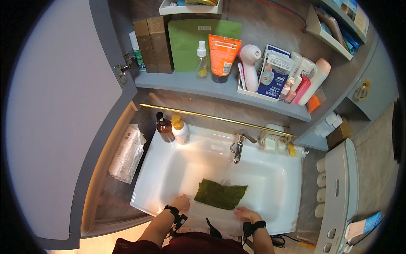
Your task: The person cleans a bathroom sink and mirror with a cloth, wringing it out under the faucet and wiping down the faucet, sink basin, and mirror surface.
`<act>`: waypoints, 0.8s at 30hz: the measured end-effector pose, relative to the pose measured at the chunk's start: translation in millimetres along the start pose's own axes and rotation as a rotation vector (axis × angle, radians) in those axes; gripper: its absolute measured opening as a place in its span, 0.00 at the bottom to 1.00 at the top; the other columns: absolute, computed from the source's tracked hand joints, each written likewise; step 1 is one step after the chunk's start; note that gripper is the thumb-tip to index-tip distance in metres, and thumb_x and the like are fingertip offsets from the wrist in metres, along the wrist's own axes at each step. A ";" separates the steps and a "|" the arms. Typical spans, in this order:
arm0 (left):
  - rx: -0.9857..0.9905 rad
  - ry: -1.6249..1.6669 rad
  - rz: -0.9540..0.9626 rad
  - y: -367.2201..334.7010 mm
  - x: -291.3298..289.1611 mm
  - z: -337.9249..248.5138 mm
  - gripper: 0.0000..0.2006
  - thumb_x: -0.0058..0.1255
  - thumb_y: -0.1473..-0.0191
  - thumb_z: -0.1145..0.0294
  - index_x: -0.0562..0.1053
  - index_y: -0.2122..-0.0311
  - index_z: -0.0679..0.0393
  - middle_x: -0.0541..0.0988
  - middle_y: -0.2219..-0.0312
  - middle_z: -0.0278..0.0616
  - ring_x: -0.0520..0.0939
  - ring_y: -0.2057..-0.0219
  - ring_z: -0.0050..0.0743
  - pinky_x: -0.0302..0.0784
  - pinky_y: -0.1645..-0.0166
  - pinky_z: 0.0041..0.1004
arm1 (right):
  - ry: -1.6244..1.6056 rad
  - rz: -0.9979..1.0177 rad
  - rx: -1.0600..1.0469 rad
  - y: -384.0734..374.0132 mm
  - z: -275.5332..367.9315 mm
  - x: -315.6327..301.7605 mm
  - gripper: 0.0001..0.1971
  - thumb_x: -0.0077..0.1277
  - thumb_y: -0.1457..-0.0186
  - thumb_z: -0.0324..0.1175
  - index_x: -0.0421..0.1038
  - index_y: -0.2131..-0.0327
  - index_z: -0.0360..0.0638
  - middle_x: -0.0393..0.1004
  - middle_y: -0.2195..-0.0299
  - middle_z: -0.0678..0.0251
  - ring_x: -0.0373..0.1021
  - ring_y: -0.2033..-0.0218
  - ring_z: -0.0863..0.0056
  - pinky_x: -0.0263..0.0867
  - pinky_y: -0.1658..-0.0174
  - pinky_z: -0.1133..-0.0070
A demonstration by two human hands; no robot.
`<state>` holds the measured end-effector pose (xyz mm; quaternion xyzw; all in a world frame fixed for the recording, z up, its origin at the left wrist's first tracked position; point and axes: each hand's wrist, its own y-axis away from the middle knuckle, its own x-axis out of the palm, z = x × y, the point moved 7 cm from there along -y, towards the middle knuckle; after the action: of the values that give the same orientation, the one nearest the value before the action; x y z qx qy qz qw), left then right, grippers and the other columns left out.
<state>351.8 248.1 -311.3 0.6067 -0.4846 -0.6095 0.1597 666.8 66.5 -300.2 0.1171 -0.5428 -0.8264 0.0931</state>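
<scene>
A dark green cloth lies spread in the white sink, below the chrome faucet. My left hand is left of the cloth, near the sink's front edge and apart from it. Its fingers look loosely bent, and nothing shows in them. Close to the cloth's lower right corner is my right hand, fingers apart and holding nothing visible. Each wrist wears a black strap with a small device. Something clear, perhaps water or bubbles, shows at the cloth's upper edge.
A brown pump bottle and a white pump bottle with yellow top stand on the sink's back left corner. A gold rail runs behind. Above hangs a grey shelf with toiletries. An open cabinet door fills the left.
</scene>
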 end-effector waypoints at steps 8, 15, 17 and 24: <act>0.064 0.015 -0.036 -8.3 -12.0 -8.6 0.20 0.45 0.48 0.65 0.70 0.53 0.67 0.70 0.51 0.61 0.73 0.50 0.57 0.69 0.48 0.45 | 0.134 -0.241 -0.221 -41.3 -18.7 -18.8 0.41 0.56 0.51 0.49 0.53 0.40 0.35 0.64 0.47 0.53 0.63 0.47 0.63 0.59 0.46 0.69; -0.021 0.674 0.025 -30.6 -55.8 -47.0 0.37 0.45 0.43 0.50 0.49 0.37 0.63 0.74 0.56 0.61 0.78 0.57 0.51 0.79 0.62 0.39 | -0.243 -0.609 0.083 -36.4 37.1 -30.3 0.50 0.52 0.46 0.51 0.27 0.35 0.39 0.36 0.38 0.32 0.61 0.47 0.41 0.67 0.53 0.62; -0.035 0.888 0.096 -49.6 -30.0 -60.0 0.42 0.42 0.43 0.43 0.34 0.34 0.44 0.60 0.44 0.65 0.75 0.54 0.53 0.81 0.62 0.38 | -0.068 -0.619 0.083 -45.2 71.3 -5.9 0.51 0.52 0.46 0.51 0.24 0.35 0.41 0.31 0.38 0.31 0.60 0.47 0.39 0.67 0.53 0.62; -0.003 1.381 0.309 -42.4 -18.9 -113.3 0.47 0.40 0.45 0.38 0.25 0.35 0.42 0.44 0.37 0.58 0.59 0.40 0.55 0.72 0.50 0.50 | -0.023 -0.643 -0.419 -100.5 123.6 61.9 0.36 0.52 0.45 0.34 0.41 0.39 0.38 0.47 0.44 0.34 0.63 0.51 0.43 0.65 0.56 0.62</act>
<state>473.9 238.3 -310.3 0.7788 -0.3522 -0.0561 0.5160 568.7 196.8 -350.9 0.2506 -0.2984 -0.9078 -0.1552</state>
